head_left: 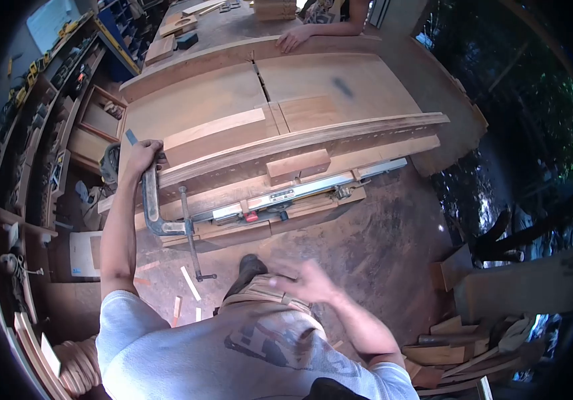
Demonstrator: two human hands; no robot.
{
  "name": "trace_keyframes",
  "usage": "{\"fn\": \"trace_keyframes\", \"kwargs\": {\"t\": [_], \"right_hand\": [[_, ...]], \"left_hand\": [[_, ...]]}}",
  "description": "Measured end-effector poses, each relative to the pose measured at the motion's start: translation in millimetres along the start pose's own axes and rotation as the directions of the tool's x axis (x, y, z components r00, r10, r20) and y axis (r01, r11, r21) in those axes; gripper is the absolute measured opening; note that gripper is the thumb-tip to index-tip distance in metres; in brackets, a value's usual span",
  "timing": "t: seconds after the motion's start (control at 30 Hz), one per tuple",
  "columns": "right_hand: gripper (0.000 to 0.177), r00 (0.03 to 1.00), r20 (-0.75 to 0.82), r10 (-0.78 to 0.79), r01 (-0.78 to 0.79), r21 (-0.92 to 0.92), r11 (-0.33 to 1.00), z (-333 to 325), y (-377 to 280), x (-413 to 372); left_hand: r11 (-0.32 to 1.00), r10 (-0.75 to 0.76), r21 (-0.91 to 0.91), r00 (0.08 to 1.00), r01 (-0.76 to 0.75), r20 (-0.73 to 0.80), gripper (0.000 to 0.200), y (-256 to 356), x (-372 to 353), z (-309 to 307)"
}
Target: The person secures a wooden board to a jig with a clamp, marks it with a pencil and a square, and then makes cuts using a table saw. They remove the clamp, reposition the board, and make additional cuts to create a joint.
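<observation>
My left hand (pixel 143 157) is wrapped round the upper part of a large C-clamp (pixel 153 200), at the left end of a wooden fence. The clamp's screw handle hangs down over the front edge. Beside that hand, a thick wooden block (pixel 216 137) rests against the fence (pixel 300 141) on the wooden sled (pixel 200 93). My right hand (pixel 306 283) is in front of my waist, touching no workpiece, its fingers apart and a little blurred. A smaller block (pixel 298 167) is fixed on the fence's near side.
A metal rail (pixel 286 195) runs along the table's front edge. Across the sled a co-worker's hand (pixel 294 39) rests on the far fence. Shelves of tools (pixel 53 120) line the left. Offcuts (pixel 191 283) lie on the floor, with more wood (pixel 446 353) at lower right.
</observation>
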State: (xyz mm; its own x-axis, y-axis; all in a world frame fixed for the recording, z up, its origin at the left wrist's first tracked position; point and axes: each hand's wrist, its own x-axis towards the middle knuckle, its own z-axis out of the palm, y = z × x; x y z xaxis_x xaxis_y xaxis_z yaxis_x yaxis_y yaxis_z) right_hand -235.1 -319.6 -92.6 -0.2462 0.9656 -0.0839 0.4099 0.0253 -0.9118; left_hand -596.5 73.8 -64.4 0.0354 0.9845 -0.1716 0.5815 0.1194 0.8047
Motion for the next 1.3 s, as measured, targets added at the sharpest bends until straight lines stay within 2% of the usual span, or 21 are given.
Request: {"fn": "trace_keyframes", "kwargs": {"t": [0.03, 0.13, 0.2, 0.23, 0.27, 0.33, 0.43, 0.47, 0.5, 0.53, 0.57, 0.6, 0.63, 0.67, 0.7, 0.73, 0.83, 0.93, 1.0, 1.03, 1.3], "right_hand": [[0.055, 0.999, -0.049, -0.017, 0.016, -0.028, 0.999, -38.2, 3.5, 3.5], [0.046, 0.956, -0.273, -0.104, 0.100, -0.031, 0.995, -148.4, -0.8, 45.3], [0.045, 0.912, -0.410, -0.031, 0.006, -0.063, 0.998, -208.9, 10.9, 90.6], [0.046, 0.902, -0.424, -0.087, 0.029, -0.141, 0.990, -236.5, 12.2, 117.8], [0.047, 0.890, -0.432, -0.144, 0.051, -0.220, 0.974, -260.4, 12.7, 146.1], [0.054, 0.930, -0.352, -0.107, -0.015, -0.326, 0.945, -298.0, 15.9, 204.7], [0.070, 0.977, -0.148, -0.155, 0.034, -0.610, 0.792, -335.7, 49.7, 298.1], [0.076, 0.980, -0.064, -0.190, 0.092, -0.701, 0.707, -342.9, 62.5, 325.4], [0.090, 0.997, 0.017, -0.080, 0.066, -0.744, 0.665, -346.6, 71.4, 348.2], [0.093, 0.997, 0.070, -0.044, 0.081, -0.739, 0.669, -347.1, 78.0, 366.6], [0.096, 0.992, 0.126, -0.006, 0.097, -0.733, 0.673, -344.8, 83.5, 380.8], [0.099, 0.982, 0.186, 0.037, 0.111, -0.724, 0.681, -341.1, 90.4, 390.9], [0.108, 0.966, 0.247, 0.073, 0.141, -0.742, 0.655, -337.4, 98.3, 396.5], [0.107, 0.957, 0.261, 0.124, 0.119, -0.749, 0.652, -335.2, 98.3, 400.4], [0.105, 0.945, 0.274, 0.177, 0.098, -0.755, 0.648, -334.7, 90.6, 401.8], [0.104, 0.930, 0.288, 0.229, 0.077, -0.761, 0.645, -335.1, 85.0, 404.7], [0.103, 0.915, 0.270, 0.302, -0.018, -0.717, 0.696, -334.3, 84.2, 412.5], [0.099, 0.877, 0.256, 0.406, -0.086, -0.748, 0.658, -333.5, 83.6, 420.9], [0.099, 0.888, 0.267, 0.374, -0.062, -0.737, 0.673, -334.0, 88.4, 423.9], [0.100, 0.892, 0.276, 0.357, -0.050, -0.726, 0.686, -334.6, 89.6, 425.9], [0.098, 0.915, 0.314, 0.255, 0.019, -0.662, 0.749, -335.5, 105.7, 424.6]], "left_hand": [[0.988, -0.046, -0.147, 0.998, 0.051, 0.034, 0.032, -6.5, -1.0, 2.5], [0.992, 0.014, -0.127, 1.000, -0.013, 0.005, 0.031, -23.4, 9.3, 1.1], [0.986, -0.068, -0.151, 0.998, 0.066, -0.010, 0.031, -3.0, -8.9, 3.4], [0.992, -0.055, -0.116, 0.998, 0.051, -0.031, 0.031, -4.1, -9.6, 2.7], [0.996, -0.042, -0.081, 0.998, 0.037, -0.050, 0.032, -7.3, -7.8, 2.9], [1.000, -0.001, 0.015, 0.996, 0.003, -0.093, 0.033, -10.8, -7.9, 3.0], [0.992, -0.128, -0.019, 0.985, 0.126, -0.115, 0.039, 8.7, -18.0, 7.0], [0.987, -0.156, 0.004, 0.978, 0.158, -0.140, 0.040, 12.6, -18.5, 8.1], [0.987, -0.158, 0.005, 0.974, 0.161, -0.162, 0.042, 6.4, -18.6, 8.0], [0.986, -0.161, 0.007, 0.969, 0.165, -0.185, 0.044, 0.5, -19.9, 8.0], [0.963, -0.265, -0.090, 0.951, 0.254, -0.157, 0.048, 22.7, -22.4, 12.3], [0.971, -0.221, 0.047, 0.959, 0.233, -0.179, 0.050, 15.7, -22.7, 8.6], [0.965, -0.231, 0.080, 0.953, 0.251, -0.197, 0.050, 20.4, -24.6, 10.2], [0.957, -0.240, 0.112, 0.946, 0.269, -0.217, 0.049, 29.4, -25.0, 11.4], [0.926, -0.363, 0.029, 0.907, 0.377, -0.212, 0.050, 27.8, -26.8, 9.3], [0.931, -0.322, 0.104, 0.921, 0.350, -0.219, 0.050, 20.4, -27.9, 5.9], [0.875, -0.446, 0.135, 0.883, 0.465, -0.146, 0.051, 15.5, -28.9, -5.6], [0.829, -0.539, 0.139, 0.840, 0.541, -0.053, 0.052, 18.5, -26.7, -15.9], [0.754, -0.656, 0.044, 0.754, 0.655, 0.022, 0.051, 16.6, -31.0, -26.5], [0.771, -0.623, 0.110, 0.778, 0.628, -0.073, 0.049, 5.2, -44.6, -34.4], [0.771, -0.612, 0.169, 0.788, 0.614, -0.073, 0.055, 11.8, -48.5, -38.7]]}}
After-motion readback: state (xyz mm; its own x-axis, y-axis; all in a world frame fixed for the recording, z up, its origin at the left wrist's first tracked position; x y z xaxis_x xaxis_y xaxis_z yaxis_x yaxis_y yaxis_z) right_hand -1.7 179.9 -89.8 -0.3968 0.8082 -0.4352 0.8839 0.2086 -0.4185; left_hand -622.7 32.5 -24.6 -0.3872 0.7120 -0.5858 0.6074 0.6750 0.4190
